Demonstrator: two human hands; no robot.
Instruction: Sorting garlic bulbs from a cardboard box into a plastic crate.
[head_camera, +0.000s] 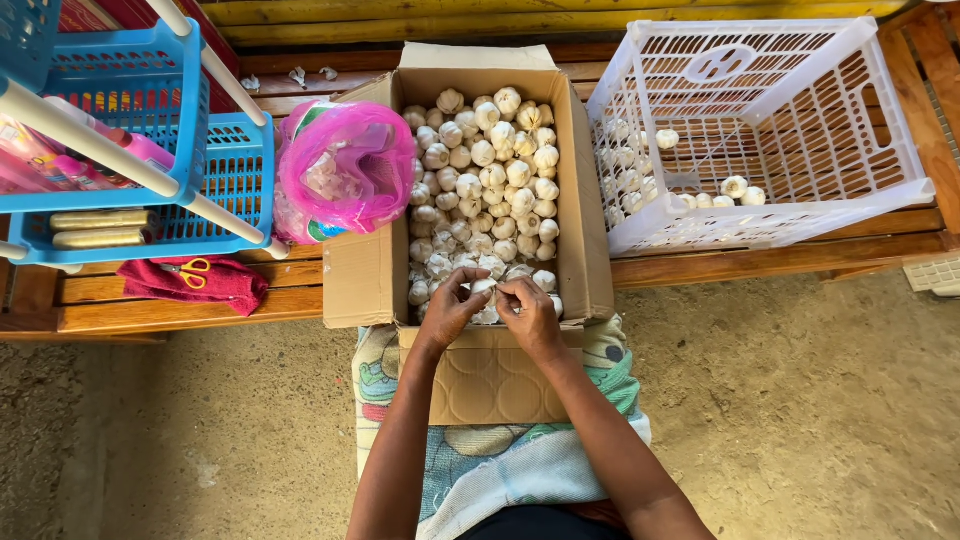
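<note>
Both hands, left hand (450, 310) and right hand (531, 312), are pinching one white garlic bulb (484, 288) over the open brown cardboard box (585, 250) brimming with garlic bulbs; farther right, a white plastic crate (880, 120) is holding a few.

Cardboard box (575, 200) of garlic bulbs (490, 180) at centre on the bench (750, 262); bag (345, 165) and baskets (150, 120) to its left; crate (860, 120) to its right; both hands (490, 305) inside the box's near end.

Left hand (450, 312) and right hand (530, 312): both pinch one garlic bulb (487, 290) | cardboard box (585, 240): full of bulbs | white crate (880, 110): few bulbs | pink bag (345, 165) beside box
</note>
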